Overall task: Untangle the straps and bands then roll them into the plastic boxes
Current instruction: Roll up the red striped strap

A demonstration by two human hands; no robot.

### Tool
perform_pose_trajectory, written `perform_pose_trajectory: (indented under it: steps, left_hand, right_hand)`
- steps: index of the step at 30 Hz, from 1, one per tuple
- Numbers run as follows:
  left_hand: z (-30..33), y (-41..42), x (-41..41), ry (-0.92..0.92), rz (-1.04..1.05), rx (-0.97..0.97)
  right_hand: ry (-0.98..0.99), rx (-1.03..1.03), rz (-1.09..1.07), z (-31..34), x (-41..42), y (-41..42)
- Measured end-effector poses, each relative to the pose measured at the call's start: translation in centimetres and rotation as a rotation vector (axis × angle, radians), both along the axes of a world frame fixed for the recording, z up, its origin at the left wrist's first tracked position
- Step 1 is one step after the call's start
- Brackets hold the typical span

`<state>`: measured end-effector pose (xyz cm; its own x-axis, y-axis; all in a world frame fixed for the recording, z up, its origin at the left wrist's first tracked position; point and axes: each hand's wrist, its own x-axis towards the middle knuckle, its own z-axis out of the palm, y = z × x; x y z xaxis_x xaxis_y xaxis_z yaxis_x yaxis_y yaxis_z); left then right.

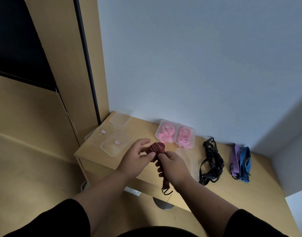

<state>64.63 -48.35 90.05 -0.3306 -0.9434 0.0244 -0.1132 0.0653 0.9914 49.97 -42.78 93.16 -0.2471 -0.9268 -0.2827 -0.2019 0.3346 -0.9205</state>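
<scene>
Left of the grip, on the wooden worktop (99,161), lie clear empty boxes (116,145) with small labels, and one lid or box (120,117) further back near the wall.

At the middle, both hands work above the front edge of the worktop. The left hand (137,159) pinches a red and black striped strap (155,149) between thumb and fingers, its other fingers loosely spread. The right hand (174,164) has its fingers curled round the same strap just beside the left. The upper part of the strap is wound into a small roll between the two hands; the loose tail hangs down below the right hand and ends in a dark hook (167,192) in front of the worktop edge.

By my reading, the step in hand is rolling this strap. The next move calls for feeding the hanging tail onto the roll while the pinch keeps the turns from springing open, then tucking in the hook.

Behind the grip, two boxes (175,134) already hold pink bands. Just right of the grip lies another clear box (189,161), likely the target. Further right, a black tangle of straps (211,161) sits on the worktop, then purple and blue bands (240,163), all not yet sorted.
</scene>
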Motion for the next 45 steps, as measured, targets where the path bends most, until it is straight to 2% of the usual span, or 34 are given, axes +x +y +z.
perform_pose_trajectory:
  steps: [2, 4, 7, 10, 17, 23, 27, 31, 35, 39, 40, 43, 45]
  left_hand:
    - [0.6, -0.5, 0.0, 0.072, -0.123, 0.13]
    - [1.1, -1.4, 0.4, 0.058, -0.222, 0.133]
    - [1.8, -2.9, 1.2, -0.103, -0.302, 0.071]
    - [2.2, -3.7, 1.1, -0.28, -0.345, -0.001]
    - [1.6, -2.0, -0.7, -0.451, -0.039, -0.091]
    - [0.5, -1.5, -1.6, -0.501, 0.049, -0.069]
    - [0.4, -1.0, -2.2, -0.487, 0.115, 0.026]
    - [0.0, -0.7, -2.2, -0.474, 0.033, 0.024]
    - [-0.5, -0.5, -1.7, -0.144, -0.091, 0.135]
    - [-0.7, -1.1, -1.6, -0.131, -0.041, 0.098]
    - [-0.5, -1.1, -1.6, -0.082, -0.045, 0.152]
    - [-0.2, -0.9, -2.1, 0.186, -0.132, 0.523]
    - [0.2, -0.7, -2.1, 0.281, -0.206, 0.618]
  right_hand:
    - [0.125, -0.02, 0.049, -0.1, -0.3, 0.1]
    - [0.295, -0.061, 0.135, -0.2, -0.7, 0.2]
    - [0.501, -0.113, 0.265, -0.4, -1.2, 0.3]
    - [0.606, -0.132, 0.291, -0.7, -1.4, 0.1]
    - [0.796, -0.061, 0.233, -1.0, -2.1, -0.7]
    - [0.886, -0.064, 0.269, -1.3, -1.4, -0.9]
    - [0.831, -0.075, 0.249, -1.3, -1.1, -1.0]
    - [0.804, -0.044, 0.195, -1.3, -1.4, -0.7]
    - [0.694, 0.013, 0.136, -1.5, -2.1, -0.5]
    - [0.435, -0.033, 0.084, -1.3, -1.9, 0.0]
    - [0.392, -0.046, 0.079, -1.2, -1.8, 0.1]
    - [0.288, -0.07, 0.094, -0.8, -1.8, 0.2]
    - [0.226, -0.066, 0.14, -0.6, -1.9, 0.3]
